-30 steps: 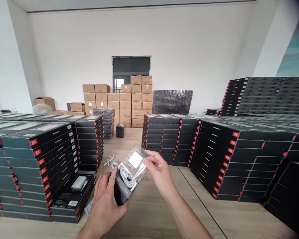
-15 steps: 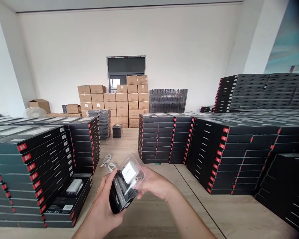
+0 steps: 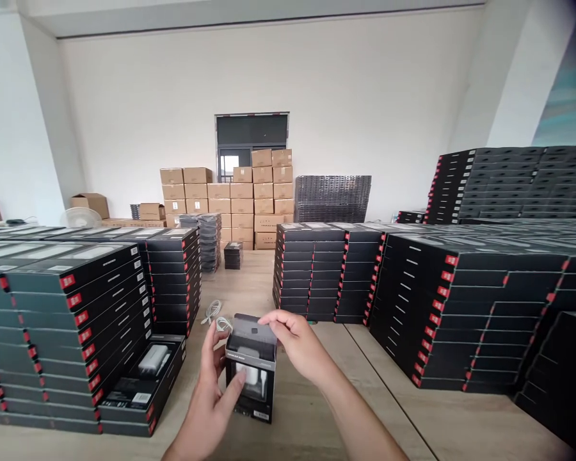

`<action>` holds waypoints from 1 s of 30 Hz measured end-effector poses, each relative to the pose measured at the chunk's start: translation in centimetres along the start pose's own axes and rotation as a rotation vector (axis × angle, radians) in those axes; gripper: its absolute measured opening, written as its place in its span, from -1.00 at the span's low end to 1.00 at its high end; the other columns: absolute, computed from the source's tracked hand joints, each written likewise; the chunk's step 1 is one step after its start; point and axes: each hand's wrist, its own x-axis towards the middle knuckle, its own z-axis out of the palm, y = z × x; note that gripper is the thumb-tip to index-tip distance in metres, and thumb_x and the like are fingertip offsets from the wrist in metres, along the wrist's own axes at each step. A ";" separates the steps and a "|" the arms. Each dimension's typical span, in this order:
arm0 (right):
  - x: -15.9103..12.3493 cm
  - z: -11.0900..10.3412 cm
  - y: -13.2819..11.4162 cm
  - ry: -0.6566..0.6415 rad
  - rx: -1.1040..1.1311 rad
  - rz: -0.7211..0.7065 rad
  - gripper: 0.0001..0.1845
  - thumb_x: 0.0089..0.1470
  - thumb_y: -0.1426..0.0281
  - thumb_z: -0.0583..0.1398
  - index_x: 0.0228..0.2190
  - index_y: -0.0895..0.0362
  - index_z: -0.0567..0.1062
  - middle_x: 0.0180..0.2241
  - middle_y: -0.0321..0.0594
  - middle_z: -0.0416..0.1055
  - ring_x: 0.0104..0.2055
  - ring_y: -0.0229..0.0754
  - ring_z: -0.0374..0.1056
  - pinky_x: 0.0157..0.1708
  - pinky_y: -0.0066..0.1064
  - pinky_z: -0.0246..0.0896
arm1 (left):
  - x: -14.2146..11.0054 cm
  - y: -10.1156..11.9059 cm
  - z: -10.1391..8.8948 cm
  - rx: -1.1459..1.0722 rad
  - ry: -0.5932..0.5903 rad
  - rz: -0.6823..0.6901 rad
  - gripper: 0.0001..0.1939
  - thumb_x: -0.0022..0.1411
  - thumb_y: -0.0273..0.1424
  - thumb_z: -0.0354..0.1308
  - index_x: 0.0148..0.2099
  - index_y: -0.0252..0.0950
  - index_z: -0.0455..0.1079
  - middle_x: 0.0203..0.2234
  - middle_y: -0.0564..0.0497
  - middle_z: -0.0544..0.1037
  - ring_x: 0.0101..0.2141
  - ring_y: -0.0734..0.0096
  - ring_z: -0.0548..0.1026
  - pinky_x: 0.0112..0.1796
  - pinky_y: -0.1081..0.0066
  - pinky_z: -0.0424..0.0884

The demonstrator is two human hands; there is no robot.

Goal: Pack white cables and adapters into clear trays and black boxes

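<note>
A small black charger box (image 3: 250,404) stands upright on the wooden table, its top flap (image 3: 252,328) raised. Through the front window shows a white charger (image 3: 251,376) with a white cable plug beside it. My left hand (image 3: 210,390) grips the box from the left, thumb across the front and fingers along the side. With thumb and index finger, my right hand (image 3: 292,342) pinches the raised flap at its right end. Just behind the box lie two coiled white cables (image 3: 212,311) on the table.
Tall stacks of black boxes (image 3: 100,307) rise at left, with more black stacks (image 3: 408,307) at right. Near the left stack, an open-fronted low pile holds another white charger (image 3: 153,360). Brown cartons (image 3: 242,205) stand along the back wall.
The clear plastic tray with the charger has gone from my right hand into the box. The box now stands upright on the table, and my right hand has moved to its flap.
</note>
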 end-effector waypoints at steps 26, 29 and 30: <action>-0.6 -0.6 1.8 -0.114 0.242 -0.008 -0.73 -0.15 0.30 0.39 -0.58 0.11 0.41 -0.35 -0.24 0.54 -0.32 -0.15 0.42 -0.29 -0.35 0.27 | 0.7 0.2 -1.7 0.239 0.054 0.199 -0.76 0.31 -0.33 0.01 0.01 -0.17 0.33 0.05 -0.14 0.37 0.11 0.18 0.35 0.11 0.12 0.29; -0.6 -0.5 1.4 -0.158 0.203 0.003 -0.79 -0.14 0.35 0.38 -0.46 0.10 0.46 -0.44 -0.33 0.49 -0.43 -0.24 0.35 -0.38 -0.42 0.23 | 0.6 0.4 -2.2 0.269 0.016 0.195 -0.83 0.29 -0.32 0.04 -0.13 -0.20 0.41 0.09 -0.13 0.36 0.13 0.15 0.33 0.13 0.10 0.26; -0.6 -0.4 1.2 -0.189 0.175 0.001 -0.80 -0.14 0.37 0.38 -0.42 0.10 0.48 -0.43 -0.33 0.48 -0.43 -0.24 0.34 -0.38 -0.42 0.22 | 0.7 0.4 -2.3 0.258 0.017 0.190 -0.83 0.29 -0.32 0.05 -0.13 -0.20 0.41 0.10 -0.13 0.37 0.13 0.15 0.33 0.13 0.10 0.27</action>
